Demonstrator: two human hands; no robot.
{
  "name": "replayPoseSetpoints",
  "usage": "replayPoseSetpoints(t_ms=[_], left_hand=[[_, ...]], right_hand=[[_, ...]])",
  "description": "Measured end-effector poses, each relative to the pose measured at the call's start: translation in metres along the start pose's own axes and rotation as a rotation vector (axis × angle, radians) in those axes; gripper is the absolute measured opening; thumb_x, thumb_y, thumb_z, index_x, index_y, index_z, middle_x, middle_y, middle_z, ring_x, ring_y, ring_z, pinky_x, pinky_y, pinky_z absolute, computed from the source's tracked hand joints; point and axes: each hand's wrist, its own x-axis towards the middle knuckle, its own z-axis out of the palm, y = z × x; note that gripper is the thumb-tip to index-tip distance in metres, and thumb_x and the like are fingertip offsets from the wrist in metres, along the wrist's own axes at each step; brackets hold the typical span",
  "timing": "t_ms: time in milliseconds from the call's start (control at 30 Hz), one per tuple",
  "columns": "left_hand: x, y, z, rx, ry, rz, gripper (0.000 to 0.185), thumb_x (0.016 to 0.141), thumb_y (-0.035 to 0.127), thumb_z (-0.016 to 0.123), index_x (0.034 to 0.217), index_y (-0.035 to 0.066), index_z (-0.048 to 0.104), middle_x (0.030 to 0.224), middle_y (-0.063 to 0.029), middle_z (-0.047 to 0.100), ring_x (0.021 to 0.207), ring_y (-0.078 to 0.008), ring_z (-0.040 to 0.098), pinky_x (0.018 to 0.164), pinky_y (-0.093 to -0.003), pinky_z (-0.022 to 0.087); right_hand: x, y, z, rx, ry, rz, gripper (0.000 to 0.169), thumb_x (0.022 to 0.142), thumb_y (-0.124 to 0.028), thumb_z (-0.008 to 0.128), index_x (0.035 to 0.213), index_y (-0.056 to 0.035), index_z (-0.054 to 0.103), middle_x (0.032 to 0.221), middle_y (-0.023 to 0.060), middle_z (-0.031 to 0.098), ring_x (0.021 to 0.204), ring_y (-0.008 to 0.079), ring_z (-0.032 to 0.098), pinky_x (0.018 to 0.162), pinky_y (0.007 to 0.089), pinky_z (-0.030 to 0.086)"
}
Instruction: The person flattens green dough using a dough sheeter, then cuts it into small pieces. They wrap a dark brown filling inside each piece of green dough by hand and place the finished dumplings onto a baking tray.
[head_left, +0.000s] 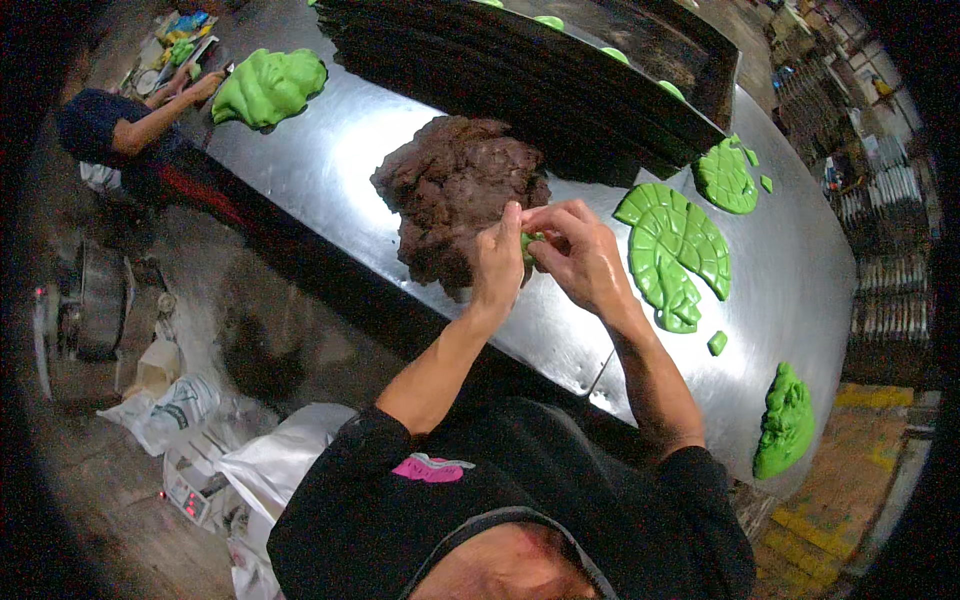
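Observation:
My left hand (496, 262) and my right hand (589, 259) meet in front of me, over the near right edge of a large lump of brown dough (461, 180). Between them is a small piece of green dough (529, 247), mostly hidden by my fingers. My right fingertips pinch it from the right, while my left hand supports it from the left with its fingers pointing up. To the right of my right hand lies a flattened slab of green dough (667, 240), scored into many wedges. A small green cut piece (718, 343) sits near its lower end.
The metal worktable (555, 330) also carries a smaller cut green slab (726, 176), a green lump (784, 427) at right and a bigger one (268, 86) at far left. A dark trough-like panel (517, 82) stands behind. Another person (112, 124) works at left. White sacks (289, 446) stand below.

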Motion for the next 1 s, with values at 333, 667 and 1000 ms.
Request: replayPoseSetpoints(t_ms=[333, 667, 1000], left_hand=[[-0.042, -0.059, 0.002, -0.247, -0.376, -0.682, 0.063, 0.093, 0.055, 0.029, 0.101, 0.001, 0.060, 0.089, -0.0083, 0.062, 0.066, -0.0163, 0.059, 0.059, -0.0291, 0.051], [-0.081, -0.096, -0.101, 0.000, -0.174, -0.603, 0.044, 0.094, 0.034, 0.046, 0.117, -0.003, 0.049, 0.106, -0.0165, 0.061, 0.081, -0.0212, 0.065, 0.064, -0.0288, 0.053], [-0.090, -0.056, -0.185, 0.089, 0.258, -0.437, 0.040, 0.092, 0.030, 0.051, 0.116, -0.002, 0.051, 0.107, -0.0171, 0.060, 0.085, -0.0206, 0.063, 0.066, -0.0272, 0.052]], right_hand=[[-0.084, 0.019, 0.004, -0.383, -0.140, -0.013, 0.021, 0.073, 0.002, 0.060, 0.092, -0.0017, 0.055, 0.090, 0.0134, 0.055, 0.081, 0.0313, 0.057, 0.068, 0.0391, 0.049], [-0.183, 0.091, 0.004, -0.612, -0.611, 0.368, 0.018, 0.073, -0.006, 0.056, 0.091, -0.0057, 0.061, 0.087, 0.0131, 0.060, 0.084, 0.0309, 0.058, 0.066, 0.0423, 0.051], [-0.147, 0.134, 0.063, -0.794, -0.180, 0.250, 0.058, 0.088, -0.039, 0.050, 0.139, -0.0187, 0.031, 0.144, 0.0147, 0.025, 0.134, 0.0391, 0.017, 0.101, 0.0637, 0.018]])
